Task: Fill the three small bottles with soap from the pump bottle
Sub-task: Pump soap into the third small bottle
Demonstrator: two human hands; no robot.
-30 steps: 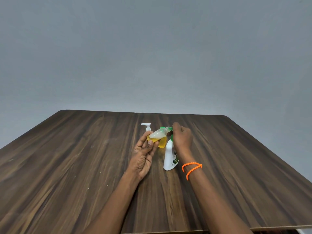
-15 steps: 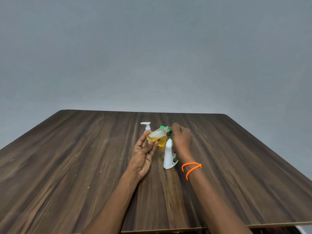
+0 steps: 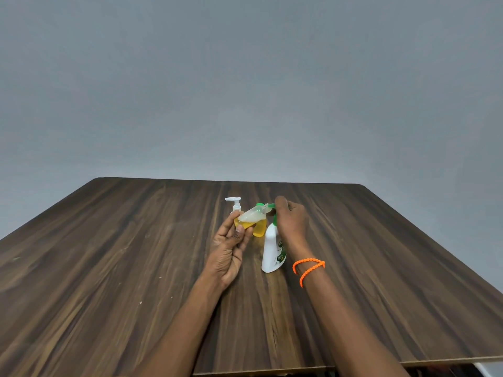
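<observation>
A white pump bottle (image 3: 272, 248) with a green pump head stands on the wooden table (image 3: 109, 254). My right hand (image 3: 290, 221) rests over its pump head, fingers curled round it. My left hand (image 3: 231, 246) holds a small clear bottle (image 3: 251, 217), tilted, its neck at the green nozzle; yellow soap lies in its lower part. Behind it stands a small bottle full of yellow soap (image 3: 259, 229) with a green cap. A third small bottle with a white pump top (image 3: 234, 204) stands further left, its body mostly hidden by my fingers.
The table's near edge (image 3: 353, 361) runs below my forearms. An orange band (image 3: 309, 266) circles my right wrist. A plain grey wall rises behind the table.
Little differs. Both hands stay in place at the pump bottle, and the tilted small bottle remains at the nozzle.
</observation>
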